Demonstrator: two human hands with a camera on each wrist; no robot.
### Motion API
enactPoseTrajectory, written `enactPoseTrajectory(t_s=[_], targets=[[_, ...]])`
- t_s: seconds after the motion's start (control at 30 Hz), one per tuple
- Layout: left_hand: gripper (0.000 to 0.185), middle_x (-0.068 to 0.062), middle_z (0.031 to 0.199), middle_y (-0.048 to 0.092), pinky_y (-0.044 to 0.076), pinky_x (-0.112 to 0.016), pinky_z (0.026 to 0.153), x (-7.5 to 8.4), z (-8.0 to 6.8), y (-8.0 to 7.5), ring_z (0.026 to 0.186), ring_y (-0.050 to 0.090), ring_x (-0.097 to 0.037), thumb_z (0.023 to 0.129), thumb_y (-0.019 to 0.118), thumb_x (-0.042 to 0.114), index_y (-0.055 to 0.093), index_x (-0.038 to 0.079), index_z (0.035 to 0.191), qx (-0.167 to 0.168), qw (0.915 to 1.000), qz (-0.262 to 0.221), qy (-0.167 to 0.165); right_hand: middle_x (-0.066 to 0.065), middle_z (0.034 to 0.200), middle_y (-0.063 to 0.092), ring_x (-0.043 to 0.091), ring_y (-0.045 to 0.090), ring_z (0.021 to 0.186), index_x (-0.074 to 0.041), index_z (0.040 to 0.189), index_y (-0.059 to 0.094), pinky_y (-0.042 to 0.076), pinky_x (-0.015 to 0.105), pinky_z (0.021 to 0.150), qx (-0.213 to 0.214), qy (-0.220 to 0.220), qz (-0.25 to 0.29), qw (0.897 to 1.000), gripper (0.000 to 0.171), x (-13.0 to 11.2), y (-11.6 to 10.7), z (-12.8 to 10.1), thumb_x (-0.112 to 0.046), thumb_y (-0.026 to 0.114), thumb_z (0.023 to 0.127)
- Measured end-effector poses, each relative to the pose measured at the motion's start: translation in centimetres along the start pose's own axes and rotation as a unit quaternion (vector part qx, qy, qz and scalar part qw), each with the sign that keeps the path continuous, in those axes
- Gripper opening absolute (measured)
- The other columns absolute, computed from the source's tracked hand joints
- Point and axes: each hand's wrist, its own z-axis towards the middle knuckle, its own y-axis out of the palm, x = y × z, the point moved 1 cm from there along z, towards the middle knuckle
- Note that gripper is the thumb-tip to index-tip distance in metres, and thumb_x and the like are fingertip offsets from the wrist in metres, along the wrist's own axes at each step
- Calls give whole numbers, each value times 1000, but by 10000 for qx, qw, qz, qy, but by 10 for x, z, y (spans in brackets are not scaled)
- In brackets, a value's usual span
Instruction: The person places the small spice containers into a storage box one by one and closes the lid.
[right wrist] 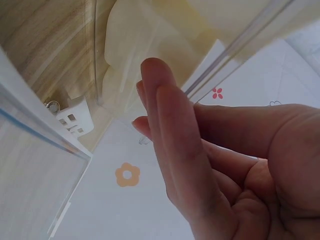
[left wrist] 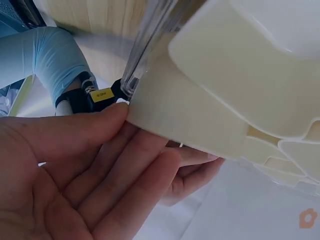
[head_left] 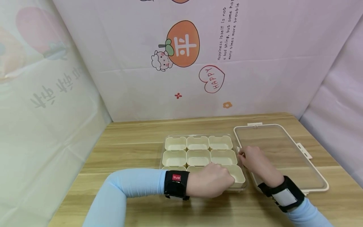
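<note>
Several cream cups [head_left: 198,157] sit in rows inside a clear plastic box [head_left: 198,135]. At the box's near right corner, my left hand [head_left: 211,181] pinches the edge of one cream cup [head_left: 237,175], which stands somewhat higher than its neighbours. In the left wrist view, thumb and fingertips meet at the edge of this cup [left wrist: 190,115], beside the box's clear wall. My right hand [head_left: 256,162] is at the right side of the box. The right wrist view shows its thumb and straight fingers [right wrist: 175,115] on either side of the clear wall [right wrist: 235,47], gripping it.
A clear lid [head_left: 279,151] with a white frame and side clips lies on the wooden table [head_left: 127,151], right of the box. A printed white cloth [head_left: 136,78] hangs behind the table, with more cloth at both sides.
</note>
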Motion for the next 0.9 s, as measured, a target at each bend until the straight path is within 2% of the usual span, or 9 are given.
enactPoseTrajectory(t_s=[0.17,0.33,0.5,0.9], targets=[[15,11,68,57,45,-25,48,1,0,5,60,57,-7,84,61,14,59,24,74,-161,9997,-22,158,-4,54,47,13,43,53,-11,65,63,34,27,50,62,-42,-15,10000,19,1,0,0,-5,63,82],[12,10,73,59,46,-26,52,3,0,8,64,59,-9,86,61,16,61,25,78,-347,9992,-50,171,-3,58,53,13,45,55,-9,70,67,37,28,52,51,-30,-3,10000,13,0,0,0,-5,64,82],[12,8,75,60,44,-25,45,6,-2,8,64,57,-11,87,59,16,61,25,80,-613,9979,-195,45,-2,60,54,13,46,55,-7,74,69,37,27,51,-51,98,55,9999,11,0,0,-1,-5,64,83],[12,6,73,62,44,-21,49,4,-4,7,63,58,-8,87,59,12,62,20,79,-778,9951,-530,290,-1,61,58,14,48,56,-5,74,70,39,27,52,87,-7,-3,10000,9,0,0,0,-3,64,81]])
